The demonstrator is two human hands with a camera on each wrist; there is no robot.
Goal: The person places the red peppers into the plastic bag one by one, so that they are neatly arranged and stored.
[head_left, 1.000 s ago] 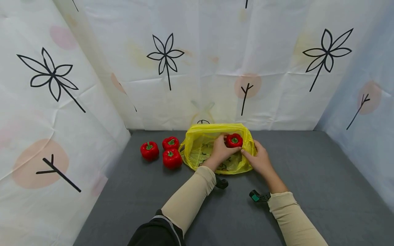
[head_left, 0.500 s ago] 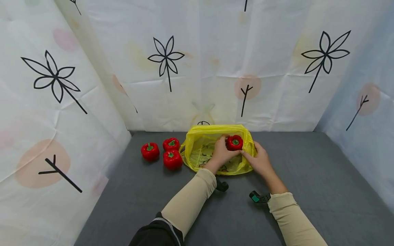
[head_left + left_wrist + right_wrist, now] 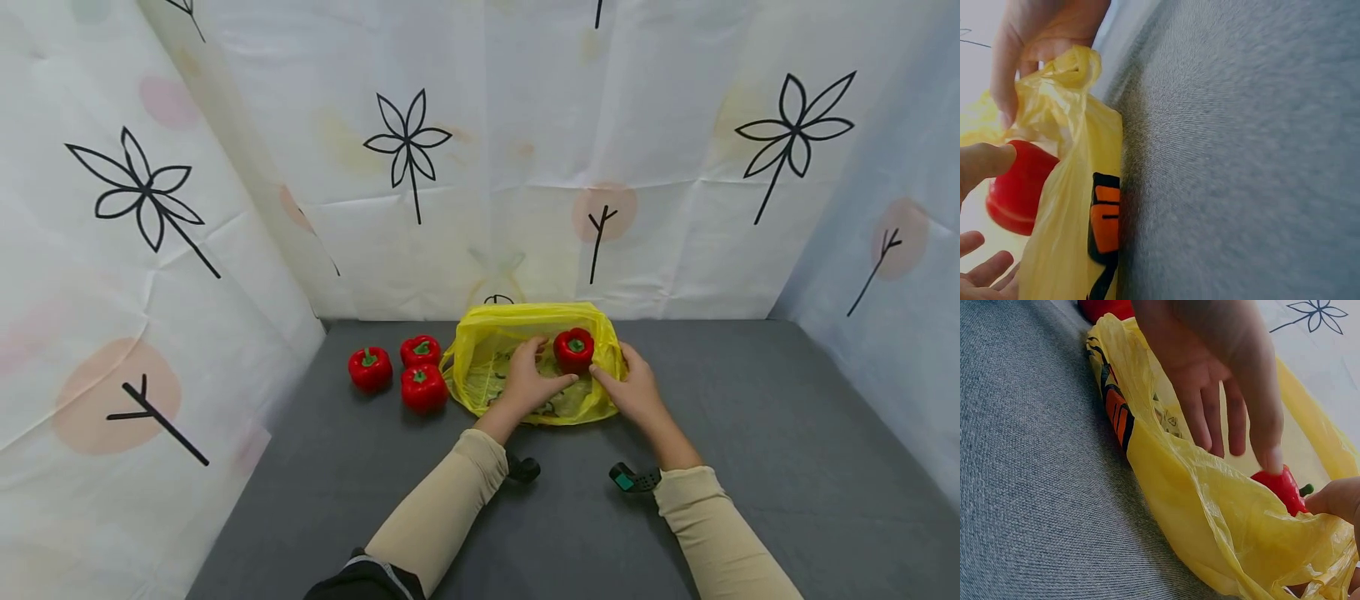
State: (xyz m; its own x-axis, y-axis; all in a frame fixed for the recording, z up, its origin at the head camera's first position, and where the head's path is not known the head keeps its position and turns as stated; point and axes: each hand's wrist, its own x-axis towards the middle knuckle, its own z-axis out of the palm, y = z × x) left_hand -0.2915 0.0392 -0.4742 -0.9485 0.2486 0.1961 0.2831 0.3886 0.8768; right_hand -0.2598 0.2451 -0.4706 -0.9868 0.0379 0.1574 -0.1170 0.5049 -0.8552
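A yellow plastic bag (image 3: 480, 350) lies with its mouth spread at the back of the table. Inside its right part sits a red bell pepper (image 3: 573, 350), green stem showing. My left hand (image 3: 525, 385) is over the bag's mouth, fingers spread and apart from each other, just left of that pepper. In the left wrist view the left thumb (image 3: 988, 164) overlaps the pepper's edge; whether it touches is unclear. My right hand (image 3: 637, 387) holds the bag's right rim, thumb inside close to the pepper. Its other fingers are mostly hidden behind the yellow plastic.
Three more red bell peppers, a left one (image 3: 370, 369), a rear one (image 3: 420, 350) and a front one (image 3: 423, 389), stand left of the bag. Grey cloth (image 3: 570, 542) covers the table. A patterned white curtain (image 3: 487, 167) rises behind and at both sides.
My left hand has let go of the bell pepper in the bag and drawn back a little to the left. The right hand keeps its place on the bag's rim.
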